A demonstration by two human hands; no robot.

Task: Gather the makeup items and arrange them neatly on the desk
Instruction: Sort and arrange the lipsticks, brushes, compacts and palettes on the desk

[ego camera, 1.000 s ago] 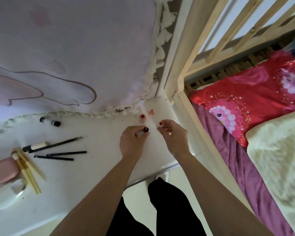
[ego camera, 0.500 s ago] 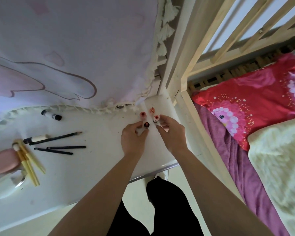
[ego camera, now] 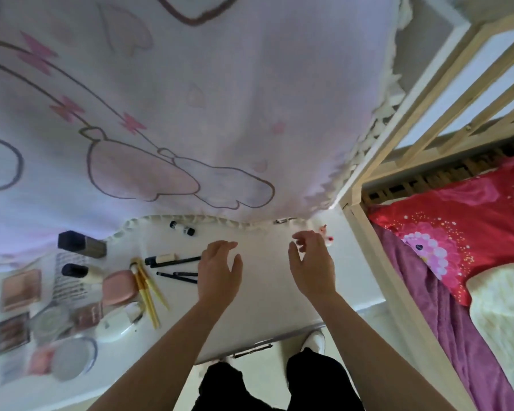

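My left hand (ego camera: 218, 272) and my right hand (ego camera: 312, 269) hover over the white desk (ego camera: 267, 289), fingers relaxed, holding nothing. Small red-capped lipsticks (ego camera: 325, 234) stand at the desk's far right corner, just beyond my right fingertips. Black pencils (ego camera: 177, 275) lie left of my left hand, partly hidden by it. Above them lies a black-and-cream tube (ego camera: 161, 258). Yellow-handled brushes (ego camera: 147, 289), a pink compact (ego camera: 120, 287), a white compact (ego camera: 115, 326), palettes (ego camera: 20, 289) and round jars (ego camera: 69, 357) crowd the desk's left side. A small black-capped vial (ego camera: 182, 228) lies near the back.
A pale curtain (ego camera: 190, 99) with pink drawings hangs over the desk's back edge. A wooden bed frame (ego camera: 398, 161) stands right of the desk, with a red pillow (ego camera: 451, 226) and purple blanket (ego camera: 445, 321). My legs and the floor show below the desk's front edge.
Both hands have let go of the lipsticks at the right corner and drawn back and left, open. The view has swung left, showing more items on the desk's left side.
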